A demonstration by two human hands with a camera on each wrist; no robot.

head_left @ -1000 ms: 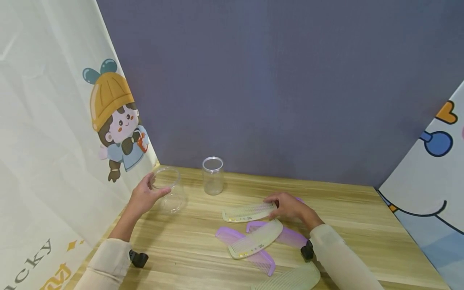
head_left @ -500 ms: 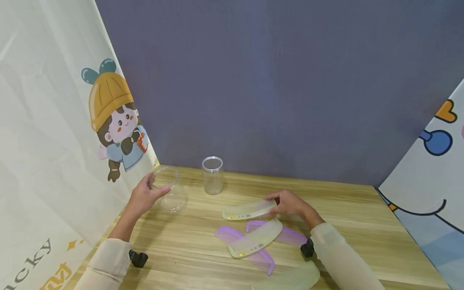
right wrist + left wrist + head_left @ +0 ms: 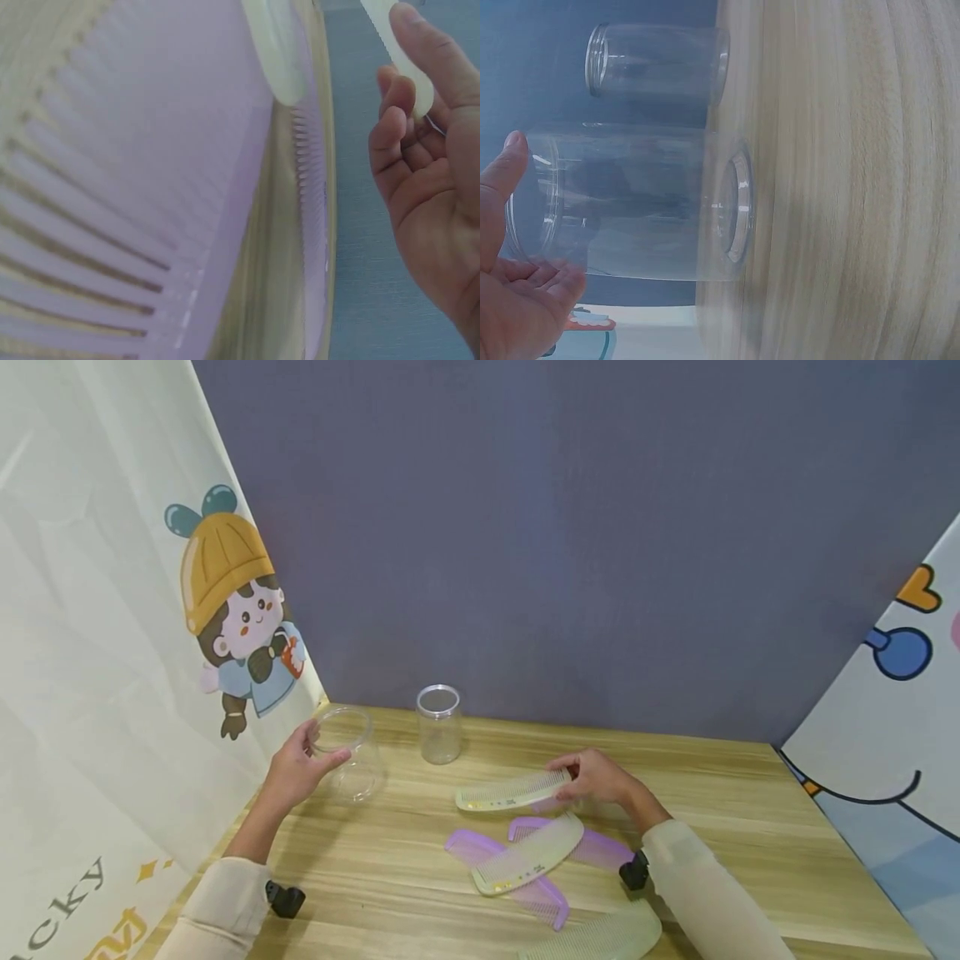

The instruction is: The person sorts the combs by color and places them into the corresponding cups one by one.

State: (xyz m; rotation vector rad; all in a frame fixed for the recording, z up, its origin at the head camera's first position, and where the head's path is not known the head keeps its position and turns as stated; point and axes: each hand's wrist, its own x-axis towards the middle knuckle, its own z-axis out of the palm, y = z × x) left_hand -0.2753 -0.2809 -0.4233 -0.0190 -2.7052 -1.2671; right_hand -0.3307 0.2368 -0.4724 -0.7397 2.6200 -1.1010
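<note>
My left hand [image 3: 300, 766] grips a clear plastic jar [image 3: 358, 777] at its open rim, thumb on the near side. The left wrist view shows the jar [image 3: 652, 202] sideways, its base close to the tabletop. Between the thumb and fingers of my right hand [image 3: 596, 779] is the right end of a pale green comb [image 3: 510, 792], its toothed edge facing away from me. In the right wrist view, this green comb [image 3: 420, 90] is above the table, and a purple comb [image 3: 311, 180] lies below the hand, mostly hidden in the head view.
A second clear jar [image 3: 439, 735] with a silvery rim stands near the back wall. Toward me, a green comb [image 3: 531, 857] lies across two purple combs [image 3: 551, 902] [image 3: 600, 850]. Another green comb [image 3: 600, 935] lies at the front edge of view. A white printed panel [image 3: 112, 652] borders the left.
My right hand has raised the pale green comb slightly and shifted it a little left, off the purple comb under it. My left hand and the jar have stayed in place.
</note>
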